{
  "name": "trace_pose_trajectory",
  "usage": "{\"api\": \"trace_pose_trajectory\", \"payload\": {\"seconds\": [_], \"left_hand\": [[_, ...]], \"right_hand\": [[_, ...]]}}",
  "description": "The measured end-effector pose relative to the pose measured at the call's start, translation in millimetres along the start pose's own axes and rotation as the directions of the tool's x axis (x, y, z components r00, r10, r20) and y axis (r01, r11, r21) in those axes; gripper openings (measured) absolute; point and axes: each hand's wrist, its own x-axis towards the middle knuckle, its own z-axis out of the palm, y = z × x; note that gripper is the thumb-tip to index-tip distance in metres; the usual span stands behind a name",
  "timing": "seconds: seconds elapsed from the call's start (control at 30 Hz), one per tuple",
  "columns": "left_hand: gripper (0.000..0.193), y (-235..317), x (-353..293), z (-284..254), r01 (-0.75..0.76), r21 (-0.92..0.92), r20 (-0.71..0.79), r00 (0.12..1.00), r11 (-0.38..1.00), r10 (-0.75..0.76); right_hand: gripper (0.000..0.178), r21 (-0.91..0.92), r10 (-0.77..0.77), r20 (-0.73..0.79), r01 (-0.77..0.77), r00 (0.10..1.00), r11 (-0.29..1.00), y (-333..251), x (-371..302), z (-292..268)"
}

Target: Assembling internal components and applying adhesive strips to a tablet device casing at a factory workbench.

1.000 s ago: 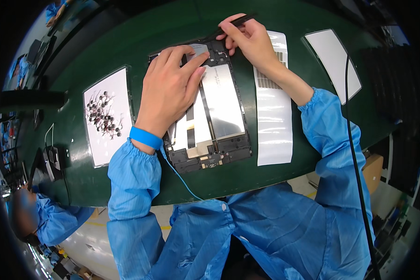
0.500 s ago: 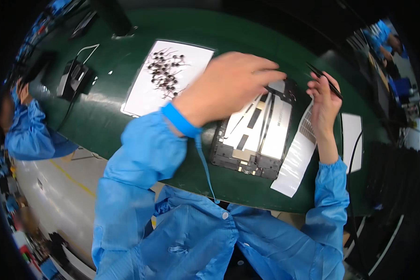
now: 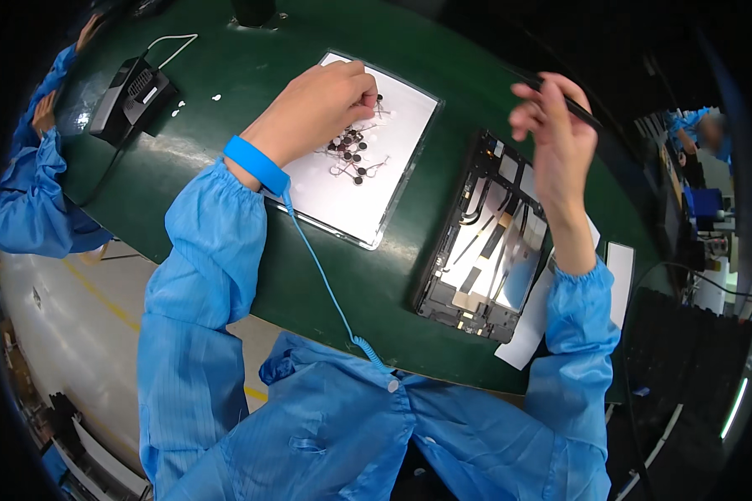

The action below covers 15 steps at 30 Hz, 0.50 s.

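Note:
My left hand point(image 3: 322, 104), a blue wrist strap point(image 3: 257, 164) on its wrist, is over a white sheet point(image 3: 388, 188). Its fingers are pinched together at the far part of a pile of small round black components with thin wires point(image 3: 351, 156); whatever is between the fingertips is hidden. Up at the right, my right hand point(image 3: 564, 150) is closed around dark tweezers point(image 3: 582, 113), tips pointing away to the left. Below and left of that hand lies an opened tablet-like device point(image 3: 485, 250), its silver battery and black cables exposed. My right forearm partly covers a white strip point(image 3: 528, 330) beside the device.
A dark box-shaped device point(image 3: 134, 100) with a white cable stands on the green table point(image 3: 359, 288) at the left. Another person's blue sleeve point(image 3: 38, 204) reaches the far-left edge. A white card point(image 3: 619, 280) lies at the right. A coiled blue cord point(image 3: 368, 351) runs from my wrist strap.
My left hand has moved left from above the opened device to the pile of wired components, and its fingers have closed. The right hand still holds the tweezers. The view has shifted.

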Motion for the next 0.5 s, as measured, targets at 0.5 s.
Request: {"api": "trace_pose_trajectory", "payload": {"seconds": [0.5], "left_hand": [[0.013, 12.5, -1.0, -3.0, -0.027, 0.177, -0.046, 0.998, 0.984, 0.036]], "right_hand": [[0.027, 0.049, 0.060, 0.012, -0.060, 0.998, 0.997, 69.3, 27.8, 61.8]]}}
